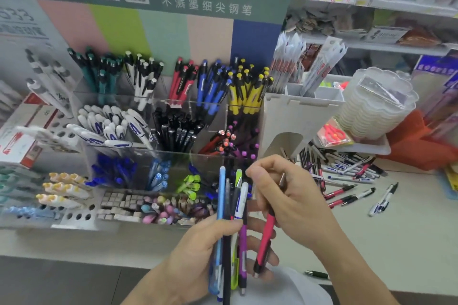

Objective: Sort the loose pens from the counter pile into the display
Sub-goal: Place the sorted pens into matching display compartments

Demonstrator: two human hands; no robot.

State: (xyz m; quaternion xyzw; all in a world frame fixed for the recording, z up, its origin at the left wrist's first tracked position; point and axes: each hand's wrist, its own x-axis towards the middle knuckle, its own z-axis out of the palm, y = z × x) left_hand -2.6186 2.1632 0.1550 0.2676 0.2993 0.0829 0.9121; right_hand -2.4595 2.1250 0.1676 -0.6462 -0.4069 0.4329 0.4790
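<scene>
The head view looks down over a pale bench (396,225) toward a clear tiered display (173,156) whose compartments hold pens grouped by colour: teal, white-and-black, red, blue and yellow at the back, white, black and purple in the middle row, blue and lime green nearer the front.

The left hand (210,250) is low in the middle of the view, fingers curled round a bundle of pens (231,205) held roughly upright. The bundle includes a light blue barrel, a dark one, a lime green one, a white one with blue print and a purple one; their upper ends reach in front of the display's front compartments.

The right hand (285,193) is just beside the bundle, to its right, and pinches a red pen (265,238) with a black tip. That pen hangs tilted, its black end pointing down toward the person, and it stands apart from the bundle.

To the right of the display, past a white holder (297,116), the loose pile of pens (342,171) lies spread on the bench, mostly white, red and dark barrels. A few single pens lie apart from it nearer the right edge. One green pen (317,274) lies at the bench's near edge beside the right forearm.

A stack of clear scalloped tubs (376,104) stands behind the pile.
</scene>
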